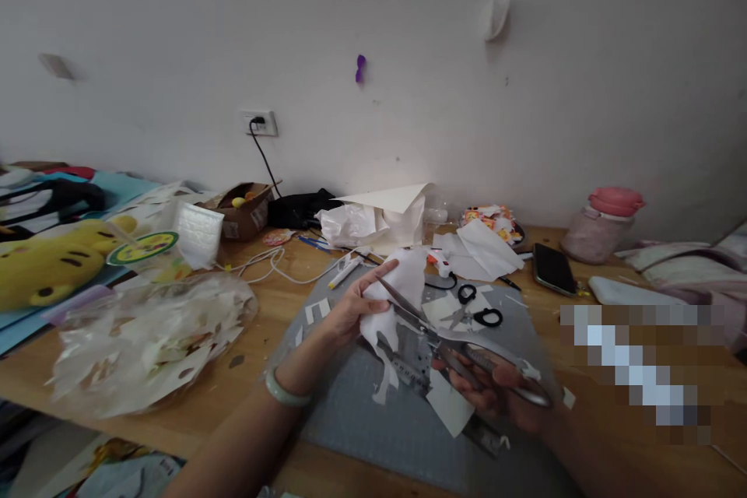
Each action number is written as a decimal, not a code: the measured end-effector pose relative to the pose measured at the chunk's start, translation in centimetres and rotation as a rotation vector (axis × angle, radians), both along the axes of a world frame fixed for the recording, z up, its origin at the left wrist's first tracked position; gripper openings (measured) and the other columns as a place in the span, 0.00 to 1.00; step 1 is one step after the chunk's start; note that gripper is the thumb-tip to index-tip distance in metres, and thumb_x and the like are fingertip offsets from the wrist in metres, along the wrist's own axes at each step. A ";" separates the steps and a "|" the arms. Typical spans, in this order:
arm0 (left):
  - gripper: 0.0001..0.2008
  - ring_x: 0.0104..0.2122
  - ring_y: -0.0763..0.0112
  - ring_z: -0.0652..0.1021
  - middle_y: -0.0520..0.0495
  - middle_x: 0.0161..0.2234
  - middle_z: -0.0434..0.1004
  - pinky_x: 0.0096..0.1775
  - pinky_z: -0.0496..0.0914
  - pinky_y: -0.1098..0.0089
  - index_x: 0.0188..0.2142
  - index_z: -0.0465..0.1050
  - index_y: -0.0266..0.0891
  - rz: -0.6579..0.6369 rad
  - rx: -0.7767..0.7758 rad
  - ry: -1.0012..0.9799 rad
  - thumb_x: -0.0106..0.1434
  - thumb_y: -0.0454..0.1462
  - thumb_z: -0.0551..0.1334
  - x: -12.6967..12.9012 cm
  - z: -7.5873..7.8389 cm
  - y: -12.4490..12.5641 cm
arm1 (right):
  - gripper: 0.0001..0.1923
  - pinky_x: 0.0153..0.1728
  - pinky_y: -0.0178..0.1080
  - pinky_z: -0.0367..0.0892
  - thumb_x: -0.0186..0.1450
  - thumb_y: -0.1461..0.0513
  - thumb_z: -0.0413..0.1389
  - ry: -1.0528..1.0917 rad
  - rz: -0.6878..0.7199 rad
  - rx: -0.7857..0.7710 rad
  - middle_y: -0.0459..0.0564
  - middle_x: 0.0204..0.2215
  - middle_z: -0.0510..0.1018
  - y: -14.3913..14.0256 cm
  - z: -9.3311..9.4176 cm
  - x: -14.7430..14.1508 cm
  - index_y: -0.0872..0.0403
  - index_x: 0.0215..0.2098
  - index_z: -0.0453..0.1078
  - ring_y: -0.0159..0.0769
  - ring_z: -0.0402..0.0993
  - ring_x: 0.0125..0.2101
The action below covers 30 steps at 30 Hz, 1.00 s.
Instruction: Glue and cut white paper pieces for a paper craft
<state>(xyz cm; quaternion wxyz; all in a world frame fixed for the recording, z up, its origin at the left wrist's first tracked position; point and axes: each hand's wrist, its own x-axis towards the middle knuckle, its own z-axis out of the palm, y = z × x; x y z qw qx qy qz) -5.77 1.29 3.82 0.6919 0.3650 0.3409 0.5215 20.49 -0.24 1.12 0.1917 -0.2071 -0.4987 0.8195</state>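
My left hand (353, 307) is closed on a piece of white paper (407, 280), thumb in front, holding it up above the grey mat (379, 428). A ragged cut strip hangs from the paper's lower edge. In my right hand (496, 389) is a large pair of metal scissors (429, 334), its blades pointing up and left. They reach the paper's right side; whether they are cutting into it I cannot tell. Below them lie a ruler (412, 375) and a loose paper piece (449, 403). Smaller scissors with black handles (489, 317) rest on the mat behind.
A plastic bag of paper scraps (152, 350) lies left, near a yellow plush toy (58, 268) and a lidded cup (145, 249). White cables (280, 268) cross the table. A phone (553, 270) and a pink-lidded jar (601, 229) stand right. Crumpled paper (373, 222) sits by the wall.
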 end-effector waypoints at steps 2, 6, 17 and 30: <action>0.46 0.23 0.76 0.75 0.47 0.37 0.78 0.24 0.68 0.77 0.59 0.60 0.40 0.011 -0.009 0.008 0.39 0.29 0.70 0.0 0.1 -0.1 | 0.33 0.17 0.29 0.39 0.46 0.44 0.63 0.030 0.015 -0.099 0.45 0.28 0.62 0.0 -0.3 0.0 0.53 0.44 0.73 0.22 0.41 0.20; 0.44 0.22 0.77 0.74 0.49 0.35 0.78 0.24 0.67 0.78 0.58 0.62 0.39 0.036 -0.023 0.024 0.39 0.29 0.70 0.1 0.2 -0.3 | 0.32 0.17 0.29 0.38 0.45 0.46 0.65 0.085 0.033 -0.167 0.45 0.28 0.62 0.1 -1.0 0.1 0.54 0.43 0.74 0.22 0.42 0.20; 0.44 0.22 0.78 0.73 0.49 0.35 0.78 0.23 0.66 0.78 0.57 0.63 0.40 0.025 0.007 0.060 0.38 0.28 0.69 0.0 0.9 -0.5 | 0.30 0.15 0.28 0.38 0.49 0.44 0.61 0.092 0.050 -0.036 0.45 0.28 0.63 0.0 0.0 -0.3 0.54 0.42 0.72 0.22 0.44 0.20; 0.41 0.34 0.66 0.77 0.39 0.47 0.75 0.32 0.70 0.73 0.57 0.64 0.37 -0.037 0.032 -0.053 0.39 0.29 0.68 0.2 -0.9 0.2 | 0.26 0.16 0.28 0.37 0.48 0.49 0.65 0.176 0.029 -0.188 0.44 0.27 0.63 -0.2 -1.2 -0.5 0.54 0.39 0.73 0.21 0.42 0.19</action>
